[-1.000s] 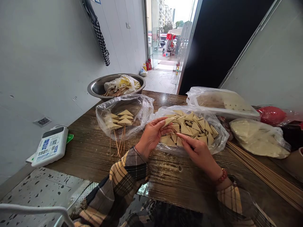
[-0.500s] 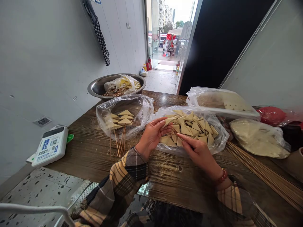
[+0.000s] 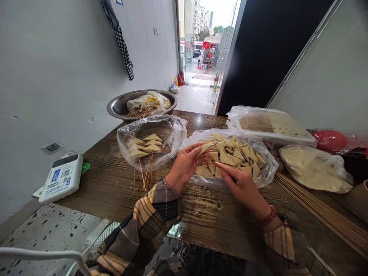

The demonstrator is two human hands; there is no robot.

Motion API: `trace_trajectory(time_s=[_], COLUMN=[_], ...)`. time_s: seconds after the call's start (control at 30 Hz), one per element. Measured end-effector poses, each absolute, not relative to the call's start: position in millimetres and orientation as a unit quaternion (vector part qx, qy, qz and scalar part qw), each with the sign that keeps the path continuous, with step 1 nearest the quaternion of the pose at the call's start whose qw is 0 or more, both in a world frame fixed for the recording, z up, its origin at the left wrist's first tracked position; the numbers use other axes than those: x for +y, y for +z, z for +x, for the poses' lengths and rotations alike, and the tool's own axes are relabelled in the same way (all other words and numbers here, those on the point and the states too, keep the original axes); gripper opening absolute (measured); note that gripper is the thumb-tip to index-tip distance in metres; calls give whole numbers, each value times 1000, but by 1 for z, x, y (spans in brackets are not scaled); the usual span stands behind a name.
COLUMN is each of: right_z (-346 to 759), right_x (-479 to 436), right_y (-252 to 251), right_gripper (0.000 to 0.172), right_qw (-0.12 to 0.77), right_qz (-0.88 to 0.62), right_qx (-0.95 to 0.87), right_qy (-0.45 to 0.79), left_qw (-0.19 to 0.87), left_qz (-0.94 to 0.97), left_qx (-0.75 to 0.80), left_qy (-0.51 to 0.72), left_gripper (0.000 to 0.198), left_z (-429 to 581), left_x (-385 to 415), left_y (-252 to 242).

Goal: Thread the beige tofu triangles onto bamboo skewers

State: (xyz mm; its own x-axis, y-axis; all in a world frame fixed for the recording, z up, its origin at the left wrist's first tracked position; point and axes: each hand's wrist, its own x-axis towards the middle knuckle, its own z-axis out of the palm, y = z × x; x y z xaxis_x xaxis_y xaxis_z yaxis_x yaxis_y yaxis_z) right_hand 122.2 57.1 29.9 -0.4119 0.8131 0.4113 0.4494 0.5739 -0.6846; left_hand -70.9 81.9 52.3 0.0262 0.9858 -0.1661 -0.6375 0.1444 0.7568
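My left hand (image 3: 186,163) pinches a pale tan triangle, looking like folded tofu skin (image 3: 205,147), between thumb and fingers. In my right hand (image 3: 238,182) is a thin wooden skewer (image 3: 212,158), its front part reaching the left fingers; whether its tip is inside the triangle cannot be made out. Both hands are over the near edge of a clear plastic bag (image 3: 268,174) heaped with loose triangles (image 3: 238,153). To the left, another open plastic bag (image 3: 126,134) holds several skewered triangles (image 3: 152,142), their sticks pointing toward me.
A steel basin (image 3: 113,109) with bagged skewers stands at the back left. Bare skewers (image 3: 319,211) lie along the right side. Behind them are a bag of pale food (image 3: 314,168) and a wrapped white tray (image 3: 276,122). A white device (image 3: 61,178) sits at the left edge.
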Motion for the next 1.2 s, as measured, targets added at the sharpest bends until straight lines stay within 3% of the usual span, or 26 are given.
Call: trace_trajectory(time_s=[0.33, 0.77, 1.2], right_z=[122, 119, 119], right_x=[57, 58, 57], right_y=[29, 24, 26], right_gripper=[37, 36, 34], right_qw=[365, 381, 401], right_qz=[-410, -416, -406], right_qx=[-797, -785, -772], right_qy=[251, 257, 280], left_qw=[621, 595, 662], left_qz=[321, 336, 357], left_qx=[352, 375, 320], left_qy=[623, 626, 576], left_gripper=[33, 35, 41], left_z=[-66, -58, -65], left_x=[78, 77, 74], left_y=[50, 44, 52])
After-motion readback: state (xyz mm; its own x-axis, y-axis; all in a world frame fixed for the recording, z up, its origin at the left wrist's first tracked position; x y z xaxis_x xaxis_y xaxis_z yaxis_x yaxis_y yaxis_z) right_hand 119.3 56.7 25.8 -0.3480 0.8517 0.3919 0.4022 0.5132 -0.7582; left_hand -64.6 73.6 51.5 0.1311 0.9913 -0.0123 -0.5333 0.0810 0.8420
